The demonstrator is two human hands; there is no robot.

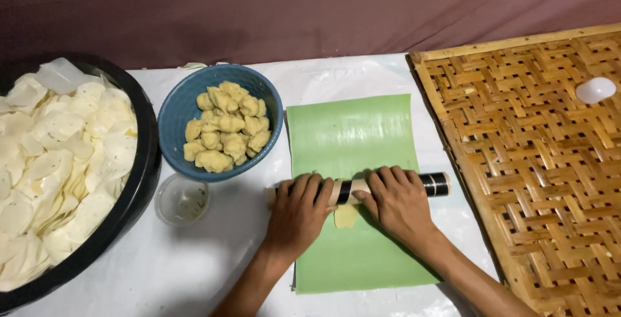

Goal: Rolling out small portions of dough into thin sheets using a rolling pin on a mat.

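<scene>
While both palms pressed flat, fingers spread, the left hand (299, 206) and right hand (396, 202) bore on a rolling pin (359, 187) over yellow dough (346, 216) on a green sheet (352, 142)

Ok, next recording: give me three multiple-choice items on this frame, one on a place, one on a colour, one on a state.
1. Where does the small piece of dough lie?
A. on the green sheet
B. in the blue bowl
C. on the woven tray

2. What colour is the tub of pale slices?
A. red
B. black
C. yellow

3. How are the hands placed on the roller?
A. only one hand on it
B. both lifted off it
C. both pressed flat on it

Answers: 1 A, the dough sits on the sheet below the roller. 2 B, its rim is black. 3 C, the left hand and right hand both lie across it.
</scene>
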